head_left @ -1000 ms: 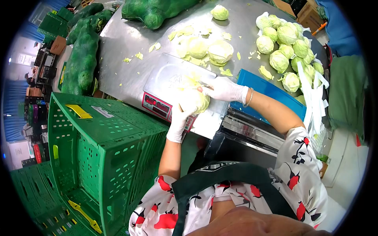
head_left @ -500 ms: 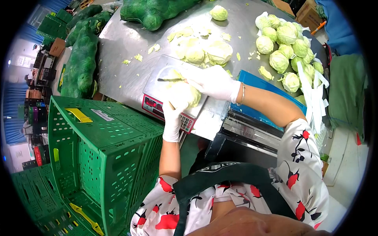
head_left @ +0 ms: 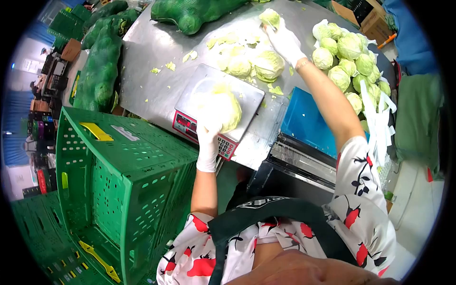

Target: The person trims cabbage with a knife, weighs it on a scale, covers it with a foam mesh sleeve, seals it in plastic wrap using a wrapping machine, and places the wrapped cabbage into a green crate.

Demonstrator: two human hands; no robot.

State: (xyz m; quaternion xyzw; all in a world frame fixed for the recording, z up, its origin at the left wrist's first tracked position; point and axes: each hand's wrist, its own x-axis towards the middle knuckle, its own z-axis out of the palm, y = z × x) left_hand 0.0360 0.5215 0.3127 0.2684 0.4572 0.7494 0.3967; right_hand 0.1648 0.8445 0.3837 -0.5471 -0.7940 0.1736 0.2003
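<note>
In the head view, my left hand (head_left: 208,145), in a white glove, holds a pale green cabbage (head_left: 229,113) over the metal plate of a digital scale (head_left: 249,97). Glare washes out the fingers and much of that cabbage. Reaching across the table, my gloved right hand (head_left: 286,43) has its fingers closed against a smaller cabbage (head_left: 270,18) at the back. Between the hands lie more cabbages (head_left: 269,65) among loose, trimmed leaves. Whether a knife is in the right hand cannot be made out.
Cabbages in white bags (head_left: 349,46) are heaped at the right. Green net sacks (head_left: 99,71) lie at the left and back. A green crate (head_left: 159,166) stands against the near left table edge. A blue-topped machine (head_left: 304,116) sits right of the scale.
My right hand has moved from the cabbage over the scale, up and right to the small cabbage at the back. The dark blade seen at the scale before is out of sight. My left hand stays.
</note>
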